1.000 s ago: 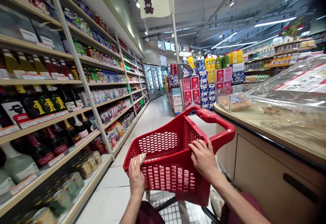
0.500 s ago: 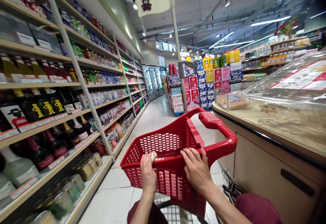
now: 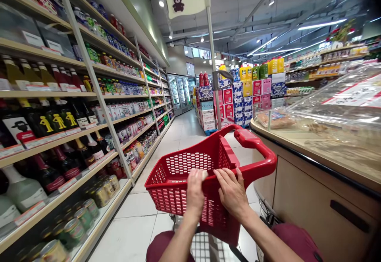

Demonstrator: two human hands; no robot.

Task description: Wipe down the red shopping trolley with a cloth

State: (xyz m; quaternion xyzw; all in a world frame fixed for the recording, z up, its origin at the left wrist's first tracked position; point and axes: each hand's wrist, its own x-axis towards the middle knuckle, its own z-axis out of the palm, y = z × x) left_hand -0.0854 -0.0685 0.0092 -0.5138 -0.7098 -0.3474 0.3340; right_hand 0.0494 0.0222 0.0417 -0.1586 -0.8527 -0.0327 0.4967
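A red plastic shopping cart with perforated basket walls stands in front of me, its thick handle to the right. On the near rim, my left hand is closed on a small white wad that looks like tissue or cloth; the hand is slightly blurred. Just to its right, my right hand grips the same rim, fingers hooked over the edge and thumb raised. A pole with a cream bear flag rises behind the basket.
Shelves of bottles and cans line the left side. A wooden counter with clear covers stands close on the right, cables at its foot. Stacked drink cartons and glass-door fridges are ahead on the tiled floor.
My left hand has slid right along the near rim with the white wad, up close to my right hand. The right hand keeps its place on the rim. The view has shifted slightly.
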